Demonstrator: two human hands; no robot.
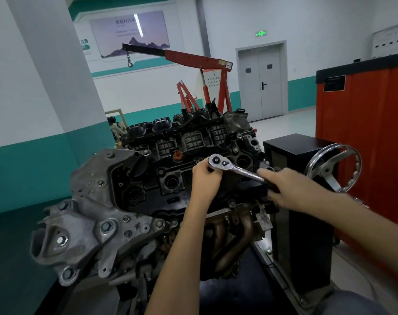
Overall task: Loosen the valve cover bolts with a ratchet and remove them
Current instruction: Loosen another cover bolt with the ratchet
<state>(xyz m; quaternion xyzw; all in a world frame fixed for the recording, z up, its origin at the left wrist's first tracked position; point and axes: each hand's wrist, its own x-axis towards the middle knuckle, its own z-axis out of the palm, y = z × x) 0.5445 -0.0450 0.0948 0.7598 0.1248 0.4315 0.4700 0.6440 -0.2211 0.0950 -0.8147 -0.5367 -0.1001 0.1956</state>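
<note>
A black valve cover [148, 187] tops the engine on the stand in front of me. A chrome ratchet [236, 169] lies across its right half, head at the centre of the cover and handle pointing right toward me. My left hand [204, 178] wraps around the socket just below the ratchet head, hiding the bolt under it. My right hand [282, 185] grips the black handle end. One small bolt [161, 172] shows on the cover left of my hands.
A grey timing cover and mount bracket [84, 214] jut out at the left. The stand's chrome handwheel [334, 167] sits just right of my right hand. An orange cabinet [363, 123] stands behind it. A red engine hoist [200, 64] is at the back.
</note>
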